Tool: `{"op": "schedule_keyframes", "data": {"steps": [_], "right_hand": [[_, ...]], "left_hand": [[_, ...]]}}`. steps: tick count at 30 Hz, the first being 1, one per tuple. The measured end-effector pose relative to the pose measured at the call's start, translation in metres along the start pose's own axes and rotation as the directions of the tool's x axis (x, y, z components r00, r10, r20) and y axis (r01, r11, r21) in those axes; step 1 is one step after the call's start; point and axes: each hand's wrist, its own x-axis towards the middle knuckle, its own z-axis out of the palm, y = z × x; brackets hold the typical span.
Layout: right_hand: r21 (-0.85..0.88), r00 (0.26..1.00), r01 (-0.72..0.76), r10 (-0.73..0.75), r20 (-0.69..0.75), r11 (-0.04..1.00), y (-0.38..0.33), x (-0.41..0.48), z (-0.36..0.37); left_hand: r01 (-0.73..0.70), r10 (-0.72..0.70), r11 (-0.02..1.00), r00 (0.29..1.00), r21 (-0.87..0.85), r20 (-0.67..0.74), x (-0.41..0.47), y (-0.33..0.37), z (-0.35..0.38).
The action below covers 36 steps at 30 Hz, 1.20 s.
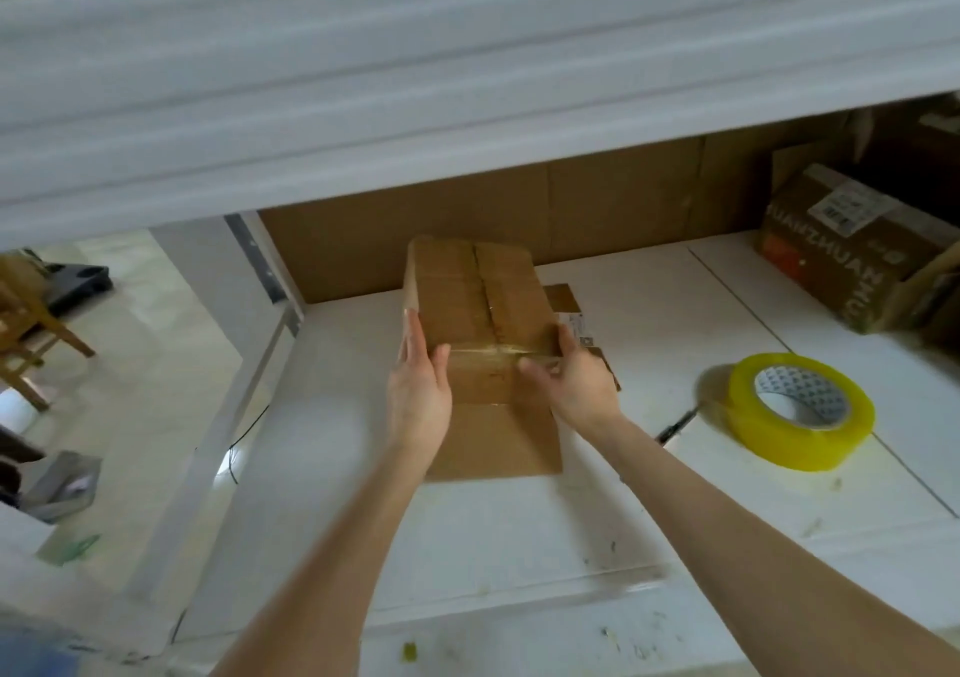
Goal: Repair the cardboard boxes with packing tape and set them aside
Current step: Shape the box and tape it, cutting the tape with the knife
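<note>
Now left hand (418, 390) and right hand (577, 383), each grip spread flat, press tape (480, 351) onto the cardboard box (457, 287).

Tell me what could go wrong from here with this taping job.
1. The tape strip looks wrinkled across the box; it may lift unless the left hand and right hand press it flat.
2. The centre seam gapes beyond the strip, so one band may not hold the flaps.
</note>
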Motion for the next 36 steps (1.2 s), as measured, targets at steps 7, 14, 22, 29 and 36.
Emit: {"op": "schedule_keyframes", "data": {"steps": [7, 14, 22, 29, 36], "right_hand": [[-0.338, 0.993, 0.026, -0.064, -0.101, 0.941, -0.015, 0.005, 0.004], [-0.459, 0.981, 0.137, -0.186, -0.062, 0.878, 0.022, -0.031, -0.010], [-0.186, 0.972, 0.200, -0.219, -0.088, 0.962, 0.050, -0.030, -0.003], [-0.187, 0.967, 0.200, -0.224, -0.119, 0.962, 0.052, -0.033, 0.004], [-0.440, 0.976, 0.134, -0.195, -0.097, 0.888, 0.048, -0.038, -0.007]], "left_hand": [[0.180, -0.178, 0.983, 0.983, 0.048, -0.039, -0.028, -0.029, 0.011], [0.144, -0.117, 0.974, 0.980, 0.172, -0.162, -0.063, -0.020, 0.018], [0.095, -0.086, 0.994, 0.984, 0.049, -0.158, -0.063, -0.044, 0.018], [0.143, -0.151, 0.988, 0.979, -0.064, -0.139, -0.066, -0.049, 0.024], [0.104, -0.101, 0.995, 0.982, 0.008, -0.161, -0.071, -0.051, 0.025]]}}
